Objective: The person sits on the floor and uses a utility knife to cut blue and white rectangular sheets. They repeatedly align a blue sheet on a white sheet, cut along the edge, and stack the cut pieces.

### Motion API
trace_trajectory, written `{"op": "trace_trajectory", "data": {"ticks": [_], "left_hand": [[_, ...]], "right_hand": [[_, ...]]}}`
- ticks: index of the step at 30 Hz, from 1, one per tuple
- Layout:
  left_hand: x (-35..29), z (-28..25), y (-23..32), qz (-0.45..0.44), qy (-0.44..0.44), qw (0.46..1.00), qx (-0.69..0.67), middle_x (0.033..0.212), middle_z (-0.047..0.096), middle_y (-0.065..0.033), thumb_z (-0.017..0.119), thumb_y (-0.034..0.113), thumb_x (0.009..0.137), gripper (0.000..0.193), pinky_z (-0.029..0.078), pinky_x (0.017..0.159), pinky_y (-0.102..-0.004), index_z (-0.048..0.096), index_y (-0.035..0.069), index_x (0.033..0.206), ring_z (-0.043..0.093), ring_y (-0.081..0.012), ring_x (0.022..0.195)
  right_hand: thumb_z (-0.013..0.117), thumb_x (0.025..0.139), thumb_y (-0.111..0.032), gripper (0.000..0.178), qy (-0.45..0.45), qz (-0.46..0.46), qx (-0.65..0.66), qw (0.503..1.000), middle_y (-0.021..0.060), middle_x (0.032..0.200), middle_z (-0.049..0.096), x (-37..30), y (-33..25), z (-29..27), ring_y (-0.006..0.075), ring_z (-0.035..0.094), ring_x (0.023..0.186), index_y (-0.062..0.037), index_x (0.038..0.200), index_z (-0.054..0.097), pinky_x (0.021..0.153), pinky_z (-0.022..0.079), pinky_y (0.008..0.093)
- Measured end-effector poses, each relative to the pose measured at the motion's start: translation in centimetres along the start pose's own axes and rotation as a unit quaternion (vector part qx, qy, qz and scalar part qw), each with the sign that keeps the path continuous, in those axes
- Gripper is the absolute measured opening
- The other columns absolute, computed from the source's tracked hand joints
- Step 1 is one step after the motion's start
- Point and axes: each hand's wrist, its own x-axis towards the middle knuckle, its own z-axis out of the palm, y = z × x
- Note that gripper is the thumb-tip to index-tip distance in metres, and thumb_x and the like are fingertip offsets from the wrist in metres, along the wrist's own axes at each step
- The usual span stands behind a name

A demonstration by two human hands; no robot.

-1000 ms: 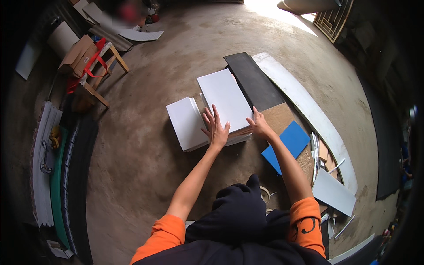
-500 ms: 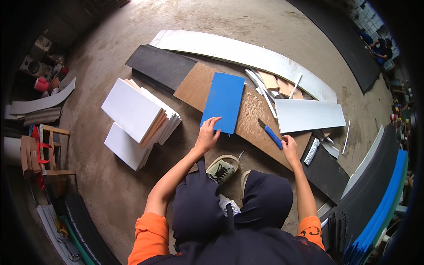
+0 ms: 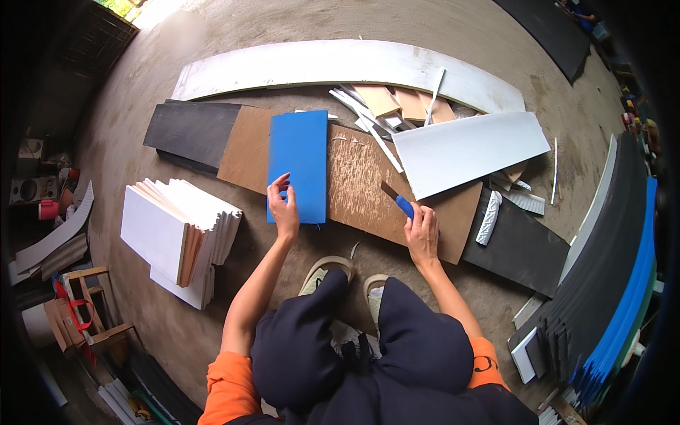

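Note:
A blue foam-like sheet point(image 3: 300, 152) lies across the scored brown board point(image 3: 367, 166) in front of me. Over the sheet's lower left edge is my left hand point(image 3: 285, 209), open, its fingers loosely bent and apart; whether the fingertips touch the sheet I cannot tell. My right hand point(image 3: 423, 230) is closed around the blue handle of a utility knife point(image 3: 404, 205), its dark blade pointing up and left above the brown board. Part of the handle is hidden under my fingers. A white sheet point(image 3: 467, 152) rests at the board's right end.
To the left stands a stack of white and peach sheets point(image 3: 156, 230). A long white panel point(image 3: 340, 60) and cut strips point(image 3: 372, 117) lie beyond the board. A crinkled silvery roll point(image 3: 489, 218) rests on a black board point(image 3: 520, 251). Black and blue sheets point(image 3: 616, 262) line the right.
My right hand has gone from beside the knife's handle end to a closed hold on the handle. My left hand stays at the blue sheet's lower edge. The view has shifted.

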Motion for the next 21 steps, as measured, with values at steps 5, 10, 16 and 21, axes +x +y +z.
{"op": "trace_trajectory", "data": {"ticks": [5,10,16,21], "left_hand": [[-1.8,7.6,5.6,-0.069,-0.341,0.914,-0.207,0.091,0.058,-0.0075,0.046,0.006,0.088,0.014,0.045,0.077,-0.0258,0.052,-0.001,0.098,0.057,-0.0136,0.086],[-6.0,16.3,10.2,-0.077,-0.325,0.926,-0.176,0.114,0.038,-0.0202,0.055,0.010,0.082,0.051,0.046,0.079,-0.0328,0.026,-0.003,0.122,0.053,-0.0258,0.093],[-6.5,21.1,11.1,-0.189,-0.201,0.953,-0.122,0.107,0.035,-0.0188,0.060,0.017,0.079,0.059,0.031,0.090,-0.0391,0.024,-0.002,0.122,0.038,-0.0294,0.103],[-6.3,22.4,12.3,-0.143,-0.265,0.942,-0.151,0.102,0.045,-0.0155,0.057,0.013,0.082,0.046,0.040,0.080,-0.0367,0.029,0.001,0.117,0.046,-0.0248,0.095]], "right_hand": [[0.041,0.084,-0.007,0.029,0.044,0.164,0.118,0.978,0.0189,0.096,0.041,-1.6,4.7,-3.2,0.0334,0.049,0.083,0.0048,0.110,0.038,0.071,0.041,0.0418],[0.041,0.086,-0.009,0.026,0.104,0.219,0.093,0.966,0.0203,0.097,0.044,-0.9,9.9,-4.8,0.0350,0.048,0.087,0.0052,0.108,0.042,0.075,0.039,0.0412],[0.042,0.086,-0.008,0.026,0.096,0.227,0.117,0.962,0.0191,0.098,0.045,-1.3,11.0,-7.2,0.0340,0.048,0.087,0.0045,0.108,0.041,0.075,0.040,0.0399],[0.043,0.087,-0.010,0.024,0.142,0.297,0.142,0.933,0.0156,0.093,0.047,-1.9,11.8,-7.6,0.0261,0.051,0.073,0.0030,0.107,0.044,0.064,0.043,0.0354]]}}
